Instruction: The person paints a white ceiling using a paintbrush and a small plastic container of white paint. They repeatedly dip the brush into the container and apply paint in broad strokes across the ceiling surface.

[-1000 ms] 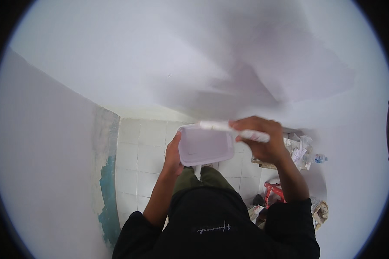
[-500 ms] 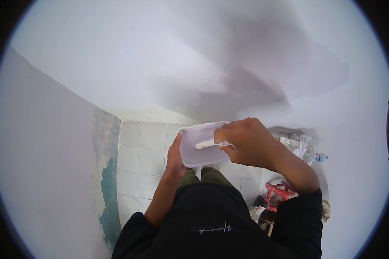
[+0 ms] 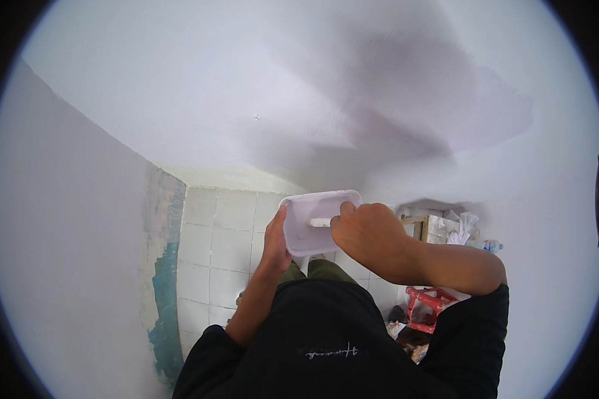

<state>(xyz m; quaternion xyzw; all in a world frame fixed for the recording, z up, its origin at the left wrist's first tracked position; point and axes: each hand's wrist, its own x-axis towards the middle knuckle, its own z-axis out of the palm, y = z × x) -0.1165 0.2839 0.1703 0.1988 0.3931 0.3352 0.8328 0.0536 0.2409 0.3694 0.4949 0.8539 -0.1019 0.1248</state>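
Note:
My left hand [image 3: 275, 243] grips the left side of a shallow rectangular white tub [image 3: 323, 196], with its thumb at the rim. A thin layer of pale lilac paint seems to coat the inside. Closed around a white, paint-smeared paintbrush [image 3: 319, 223], my right hand [image 3: 373, 233] is over the tub's right half. The brush's pale end reaches into the tub, near its middle; my fingers hide the rest of it. Beyond the tub rises a pale wall [image 3: 199, 126] with a darker, damp-looking lilac patch [image 3: 499, 106] and shadows.
White tiles [image 3: 229, 249] cover the floor below me. On the left, a wall has a peeling strip with teal paint [image 3: 166, 299]. To the right are a red plastic stool [image 3: 422, 309], a clear plastic bag [image 3: 466, 226] and a plastic bottle [image 3: 492, 246].
My right hand has come down and nearer to me, its wrist turned, with the brush still in it. The tub has shifted slightly right and its tilt has changed a little.

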